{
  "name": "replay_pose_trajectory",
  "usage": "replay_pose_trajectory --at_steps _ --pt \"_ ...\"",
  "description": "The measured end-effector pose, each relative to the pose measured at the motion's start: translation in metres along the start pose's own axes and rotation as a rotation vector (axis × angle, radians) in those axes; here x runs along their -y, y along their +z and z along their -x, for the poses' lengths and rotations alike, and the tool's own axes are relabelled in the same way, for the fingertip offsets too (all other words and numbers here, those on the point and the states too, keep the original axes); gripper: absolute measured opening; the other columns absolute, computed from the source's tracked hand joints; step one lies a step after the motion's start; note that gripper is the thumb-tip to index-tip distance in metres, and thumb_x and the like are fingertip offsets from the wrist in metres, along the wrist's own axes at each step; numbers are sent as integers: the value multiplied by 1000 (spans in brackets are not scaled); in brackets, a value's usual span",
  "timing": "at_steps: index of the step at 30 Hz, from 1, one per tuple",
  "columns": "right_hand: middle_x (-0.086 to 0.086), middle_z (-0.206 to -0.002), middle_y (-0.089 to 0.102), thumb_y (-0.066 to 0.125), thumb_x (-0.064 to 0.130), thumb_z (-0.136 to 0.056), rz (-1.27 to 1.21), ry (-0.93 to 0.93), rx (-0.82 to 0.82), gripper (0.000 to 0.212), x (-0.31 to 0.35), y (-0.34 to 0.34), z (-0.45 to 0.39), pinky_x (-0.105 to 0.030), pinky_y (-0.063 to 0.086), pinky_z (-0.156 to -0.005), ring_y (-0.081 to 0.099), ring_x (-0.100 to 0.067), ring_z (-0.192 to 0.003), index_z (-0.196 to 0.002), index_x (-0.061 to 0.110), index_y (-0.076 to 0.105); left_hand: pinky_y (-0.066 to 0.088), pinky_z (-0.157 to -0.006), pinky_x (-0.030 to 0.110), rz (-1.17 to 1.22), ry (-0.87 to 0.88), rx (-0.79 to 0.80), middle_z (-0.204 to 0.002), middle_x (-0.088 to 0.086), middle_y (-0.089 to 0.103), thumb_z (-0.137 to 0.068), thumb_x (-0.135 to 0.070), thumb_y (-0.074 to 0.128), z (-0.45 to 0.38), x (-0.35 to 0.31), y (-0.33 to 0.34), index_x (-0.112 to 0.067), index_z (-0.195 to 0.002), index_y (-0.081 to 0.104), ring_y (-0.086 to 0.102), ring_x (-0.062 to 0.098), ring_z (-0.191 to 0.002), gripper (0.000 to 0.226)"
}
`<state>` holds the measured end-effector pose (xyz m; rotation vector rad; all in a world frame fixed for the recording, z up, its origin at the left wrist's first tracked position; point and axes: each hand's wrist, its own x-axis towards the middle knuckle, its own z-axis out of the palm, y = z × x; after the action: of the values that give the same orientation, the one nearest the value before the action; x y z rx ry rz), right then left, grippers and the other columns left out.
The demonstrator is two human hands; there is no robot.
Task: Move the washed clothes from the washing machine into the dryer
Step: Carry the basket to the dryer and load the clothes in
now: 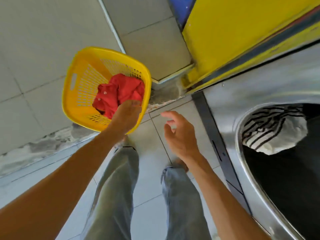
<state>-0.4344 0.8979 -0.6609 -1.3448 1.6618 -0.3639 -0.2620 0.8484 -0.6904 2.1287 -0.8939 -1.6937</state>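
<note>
Left hand point(125, 115) reaches down into the yellow basket point(72, 94) on the tiled floor point(43, 49). Its fingers point(135, 103) touch the red shirt point(119, 93) lying inside; I cannot tell whether they grip the cloth or only rest on it. Right hand point(178, 134) hangs free above the floor, fingers spread and loosely curled, holding nothing. I note the machine's open drum point(280, 179) at right, with a black-and-white striped garment point(270, 127) lying at its upper rim, well apart from both hands. Basket's far edge sits near a raised tile step point(155, 49). Open floor lies between basket and machine front.
</note>
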Motion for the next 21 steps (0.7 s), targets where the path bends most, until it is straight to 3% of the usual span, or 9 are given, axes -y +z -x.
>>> replay_pose_trajectory --at_steps 2,4,6,8,10,13,16,18,21 --pt "0 -123 67 56 6 -89 62 -86 55 39 19 31 -29 -34 56 -90 65 -17 -108 -124 20 64 50 -59 27 97 -80 -10 -55 -10 57 -93 -7 49 -18 12 -32 -19 -106 60 55 4 -53 22" --pt "-2 -122 66 56 7 -87 129 -139 97 40 32 64 -62 -41 55 -90 65 -21 -109 -124 20 63 56 -65 31 114 -119 -46 -74 -5 64 -95 -9 47 -35 22 -61 -14 -115 61 62 9 -67 25" --pt "-7 -130 60 59 8 -86 253 -175 153 45 40 97 -97 -44 51 -95 60 -25 -117 -129 20 59 56 -72 38 128 -121 -109 -84 3 57 -91 -10 47 -52 32 -85 -19 -95 63 55 18 -76 19" --pt "-14 -150 40 64 13 -87 420 -144 226 65 43 130 -133 -46 46 -105 44 -30 -136 -147 24 42 53 -70 43 123 -139 -111 -83 6 50 -89 -10 46 -70 41 -100 -22 -76 55 47 17 -78 20" --pt "-22 -163 6 72 20 -86 531 -57 283 93 37 162 -166 -48 47 -104 33 -40 -144 -157 36 14 57 -76 47 125 -155 -77 -80 7 50 -91 -14 47 -87 50 -110 -23 -74 53 49 18 -77 20" --pt "-28 -161 -15 83 31 -77 672 -35 337 117 13 205 -208 -47 54 -91 48 -51 -130 -155 44 -3 59 -76 55 147 -158 -45 -82 10 52 -90 -21 49 -111 63 -124 -23 -81 59 54 21 -80 13" --pt "-27 -158 12 83 36 -75 666 69 311 112 -13 230 -229 -47 51 -97 53 -47 -125 -156 40 6 61 -73 51 150 -199 -19 -92 14 60 -90 -23 49 -125 72 -137 -24 -90 63 65 31 -96 13" --pt "-18 -145 36 74 29 -85 597 70 190 77 -17 233 -235 -43 48 -99 54 -39 -123 -150 30 33 61 -73 51 165 -220 10 -98 16 62 -89 -24 50 -128 77 -144 -26 -94 64 64 33 -109 15" --pt "-15 -124 56 59 23 -93 532 -18 175 37 -3 221 -230 -40 44 -96 57 -35 -115 -129 16 60 61 -72 51 179 -250 67 -98 16 62 -85 -30 51 -127 81 -151 -19 -100 64 65 32 -107 23"
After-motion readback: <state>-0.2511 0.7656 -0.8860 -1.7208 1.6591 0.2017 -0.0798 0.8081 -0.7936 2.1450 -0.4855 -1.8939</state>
